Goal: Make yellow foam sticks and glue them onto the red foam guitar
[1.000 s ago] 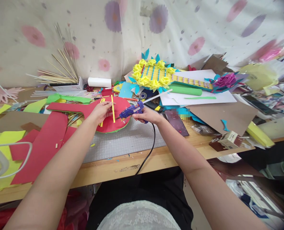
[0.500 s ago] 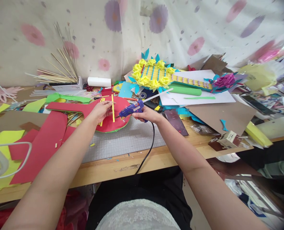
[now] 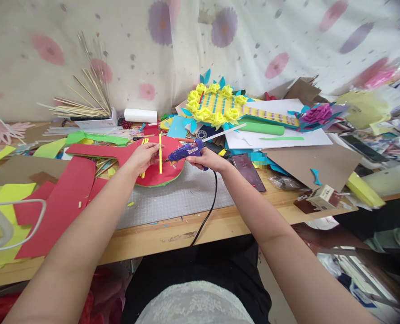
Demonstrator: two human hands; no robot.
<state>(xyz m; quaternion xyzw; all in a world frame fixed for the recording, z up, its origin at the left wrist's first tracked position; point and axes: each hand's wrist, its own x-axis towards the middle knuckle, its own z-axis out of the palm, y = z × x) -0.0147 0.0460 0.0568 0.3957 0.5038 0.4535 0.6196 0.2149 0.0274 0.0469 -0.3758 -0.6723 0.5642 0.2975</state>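
Between the fingertips of my left hand (image 3: pixel 146 157) is a thin yellow strip (image 3: pixel 160 155), held upright over a red guitar-shaped board (image 3: pixel 171 173) with a green edge. More yellow strips (image 3: pixel 143 172) lie on the board, partly hidden by that hand. My right hand (image 3: pixel 205 160) is wrapped round a blue hot glue gun (image 3: pixel 189 150). The gun's nozzle points left, close to the yellow strip; whether they touch I cannot tell. A white glue stick (image 3: pixel 225 132) juts from the gun's back, and its black cord (image 3: pixel 211 211) hangs over the table edge.
A grey cutting mat (image 3: pixel 176 198) lies under the board. Behind stands a yellow paper guitar (image 3: pixel 220 104) trimmed with roses. A phone (image 3: pixel 248 172) is right of the gun. Red sheets (image 3: pixel 60 209) cover the left, near a box of sticks (image 3: pixel 110 118). At far right is another person's arm (image 3: pixel 325 236).
The glue gun's nozzle has shifted slightly up along the yellow strip. Both hands keep their grips, and the view has moved very little.
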